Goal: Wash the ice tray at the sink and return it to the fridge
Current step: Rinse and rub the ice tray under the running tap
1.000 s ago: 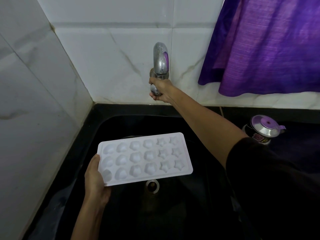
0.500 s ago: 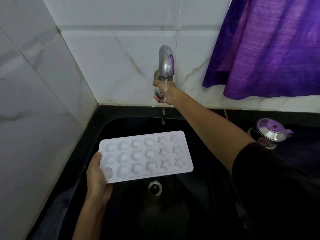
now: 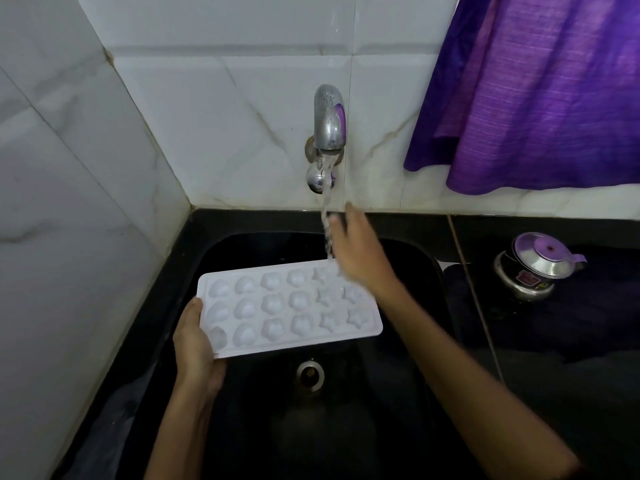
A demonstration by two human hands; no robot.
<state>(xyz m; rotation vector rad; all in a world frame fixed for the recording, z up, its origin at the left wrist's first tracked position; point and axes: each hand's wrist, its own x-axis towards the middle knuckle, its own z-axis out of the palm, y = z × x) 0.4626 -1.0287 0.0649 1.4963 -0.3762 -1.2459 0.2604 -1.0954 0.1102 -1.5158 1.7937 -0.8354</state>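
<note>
Over the black sink (image 3: 214, 251), left hand (image 3: 195, 344) grips ice tray (image 3: 291, 306).

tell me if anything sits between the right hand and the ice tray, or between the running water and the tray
Nothing visible does. The right hand hovers open just above the far right corner of the ice tray, which the left hand holds over the sink. The tap streams straight down past the hand's fingers onto that corner.

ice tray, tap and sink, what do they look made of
Ice tray: likely plastic, white, matte and slightly translucent, with moulded star and shell cavities. Tap: metal, probably chrome-plated, given its mirror-like shine, with a purple inset. Sink: glossy black, possibly stone or composite; the look leaves it open.
</note>
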